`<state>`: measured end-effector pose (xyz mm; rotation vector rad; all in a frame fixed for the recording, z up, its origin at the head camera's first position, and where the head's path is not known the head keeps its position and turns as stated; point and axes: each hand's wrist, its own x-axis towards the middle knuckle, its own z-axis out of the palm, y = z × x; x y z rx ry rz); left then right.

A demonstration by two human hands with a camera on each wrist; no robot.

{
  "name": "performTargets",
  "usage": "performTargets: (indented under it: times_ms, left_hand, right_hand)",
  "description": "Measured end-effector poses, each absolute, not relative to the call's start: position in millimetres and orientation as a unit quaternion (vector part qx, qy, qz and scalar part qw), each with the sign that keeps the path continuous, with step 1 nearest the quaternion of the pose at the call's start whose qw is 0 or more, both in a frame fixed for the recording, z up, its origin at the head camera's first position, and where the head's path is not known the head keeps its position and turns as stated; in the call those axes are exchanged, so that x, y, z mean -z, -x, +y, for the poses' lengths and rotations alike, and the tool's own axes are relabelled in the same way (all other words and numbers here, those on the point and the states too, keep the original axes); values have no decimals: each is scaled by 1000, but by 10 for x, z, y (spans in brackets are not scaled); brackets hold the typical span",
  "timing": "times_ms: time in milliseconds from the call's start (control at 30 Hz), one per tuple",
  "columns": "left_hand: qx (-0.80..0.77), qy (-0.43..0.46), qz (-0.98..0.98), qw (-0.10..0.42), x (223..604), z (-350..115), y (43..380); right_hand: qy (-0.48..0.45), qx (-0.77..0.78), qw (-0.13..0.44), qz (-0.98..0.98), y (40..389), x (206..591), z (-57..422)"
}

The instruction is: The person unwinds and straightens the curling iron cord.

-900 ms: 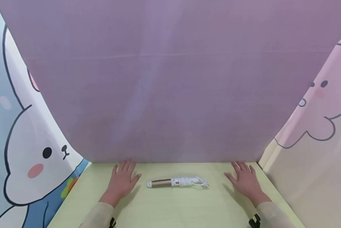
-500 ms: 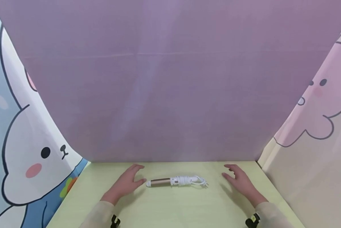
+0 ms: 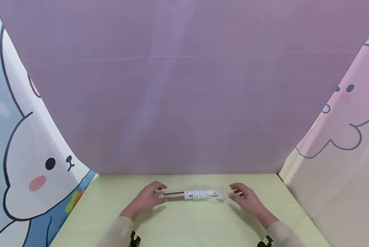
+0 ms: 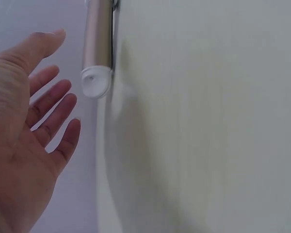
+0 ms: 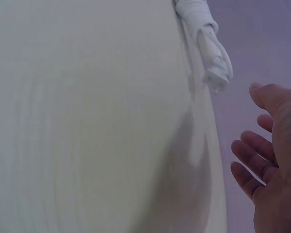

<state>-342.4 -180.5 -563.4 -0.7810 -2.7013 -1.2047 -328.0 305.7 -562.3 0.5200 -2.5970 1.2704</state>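
On pale table (image 3: 184, 226) | gold-barrelled curling iron (image 3: 175, 195), white cord (image 3: 199, 194) coiled round handle (image 3: 188, 195), plug (image 3: 223, 199) seemingly two-pronged | hands (image 3: 145, 198) (image 3: 248, 200) empty, loosely curved

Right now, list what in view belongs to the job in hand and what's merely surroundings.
Job, apparently:
slim white-and-bronze corded appliance
left hand, near its white tip
right hand, near its plug

Surroundings:
pale yellow tabletop
plain purple backdrop
blue-and-white rabbit-print cloth
pink cartoon-print cloth

Passage lies over the tabletop (image 3: 184, 223) in front of the curling iron (image 3: 188, 195); the left hand (image 3: 145, 199) and right hand (image 3: 249, 199) obstruct its ends, and a purple backdrop (image 3: 184, 113) closes the far edge.
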Motion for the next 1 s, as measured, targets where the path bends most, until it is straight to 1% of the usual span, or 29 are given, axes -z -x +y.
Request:
performTargets:
  times_ms: [267,367,633,1000]
  left_hand:
    - [447,243,-861,-3,5714,-1725,3470]
    - [445,247,-860,-19,5727,-1693,3474]
    - [424,260,-867,-30,5787,-1615,3495]
    - [430,262,-863,-32,5828,-1554,3510]
  right_hand:
    - [-194,-470,67,-859,3282,5720,2867]
    - [-201,-484,56,-850,3284,5762,2812]
    - [-222,-509,48,-830,3270,5848,2707]
    - [-207,-478,49,-852,3338,5887,2646]
